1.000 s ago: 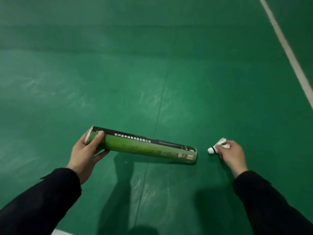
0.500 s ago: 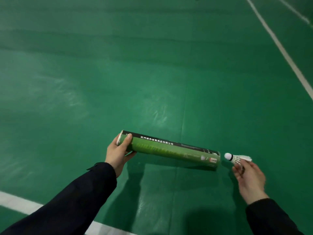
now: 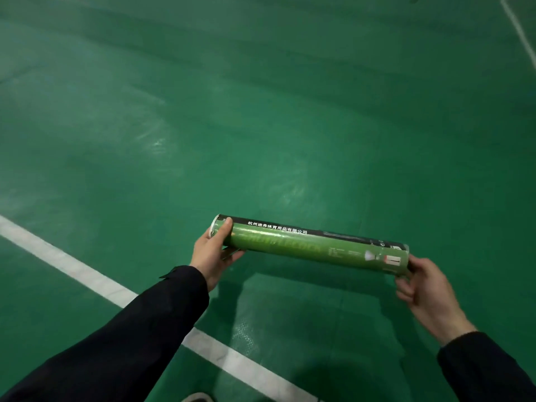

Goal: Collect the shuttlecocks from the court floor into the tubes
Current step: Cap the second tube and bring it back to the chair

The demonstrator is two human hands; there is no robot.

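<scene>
A long green shuttlecock tube (image 3: 304, 245) with a black strip of white print is held level above the green court floor. My left hand (image 3: 211, 256) grips its left end, thumb over the top near the white rim. My right hand (image 3: 426, 288) is at the tube's right end, with the thumb against the rim and the fingers curled beneath it. No shuttlecock is in sight; the tube's right opening is hidden behind my right hand.
A white court line (image 3: 87, 274) runs diagonally across the lower left of the floor, passing under my left sleeve. Another white line (image 3: 519, 33) crosses the top right corner. The tip of a shoe (image 3: 197, 397) shows at the bottom edge.
My right hand, which pinched a white shuttlecock just off the tube's right end, has closed onto that end, and the shuttlecock is no longer visible. The view has shifted, showing more of the white line.
</scene>
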